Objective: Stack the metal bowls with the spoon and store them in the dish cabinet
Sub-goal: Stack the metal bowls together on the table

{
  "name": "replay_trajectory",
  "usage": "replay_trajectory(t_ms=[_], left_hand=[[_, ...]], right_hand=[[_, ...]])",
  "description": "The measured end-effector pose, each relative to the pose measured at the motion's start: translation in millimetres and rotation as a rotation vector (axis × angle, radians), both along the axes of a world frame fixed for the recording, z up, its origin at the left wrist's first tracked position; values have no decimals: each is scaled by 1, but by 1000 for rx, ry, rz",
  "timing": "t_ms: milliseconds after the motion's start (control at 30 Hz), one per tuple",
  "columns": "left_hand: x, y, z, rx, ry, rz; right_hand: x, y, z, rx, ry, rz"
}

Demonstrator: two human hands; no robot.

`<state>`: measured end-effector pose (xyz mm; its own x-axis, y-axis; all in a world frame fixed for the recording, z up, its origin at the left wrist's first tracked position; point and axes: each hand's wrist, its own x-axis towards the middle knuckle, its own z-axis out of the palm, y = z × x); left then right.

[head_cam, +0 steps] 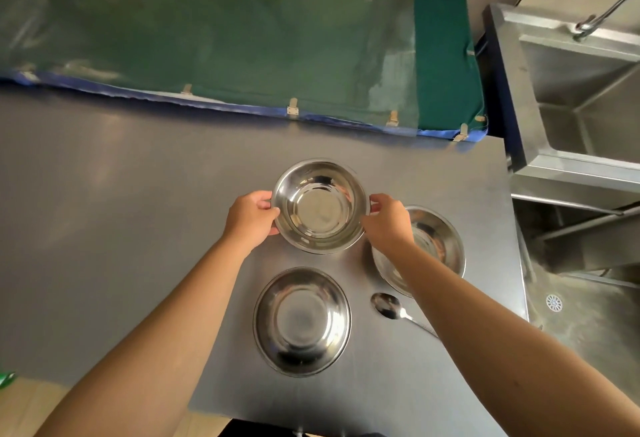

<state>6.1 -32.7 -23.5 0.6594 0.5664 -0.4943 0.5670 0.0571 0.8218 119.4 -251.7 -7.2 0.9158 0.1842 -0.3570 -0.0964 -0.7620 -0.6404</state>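
Three shiny metal bowls stand on a steel table (104, 194). The far bowl (319, 206) is gripped at its rim from both sides: my left hand (251, 220) on its left edge, my right hand (384, 221) on its right edge. A second bowl (302, 321) sits nearer me, untouched. The third bowl (436, 242) lies to the right, partly hidden under my right forearm. A metal spoon (389, 306) rests face up between the near bowl and the right one, its handle running under my right arm.
A green cloth-covered surface (242, 31) with a blue edge borders the table's far side. A steel sink (581, 97) with a tap stands at the right, with a tiled floor and drain (554, 302) below it. The table's right edge is close to the right bowl.
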Motion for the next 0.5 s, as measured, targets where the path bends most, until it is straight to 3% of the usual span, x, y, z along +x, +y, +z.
replay_trajectory(t_ms=[233,500], left_hand=[[14,-51,21,-4,-71,-50],[42,-127,15,68,-34,-226]], right_hand=[[12,-57,27,55,-61,-39],[16,-146,28,25,-46,-192]])
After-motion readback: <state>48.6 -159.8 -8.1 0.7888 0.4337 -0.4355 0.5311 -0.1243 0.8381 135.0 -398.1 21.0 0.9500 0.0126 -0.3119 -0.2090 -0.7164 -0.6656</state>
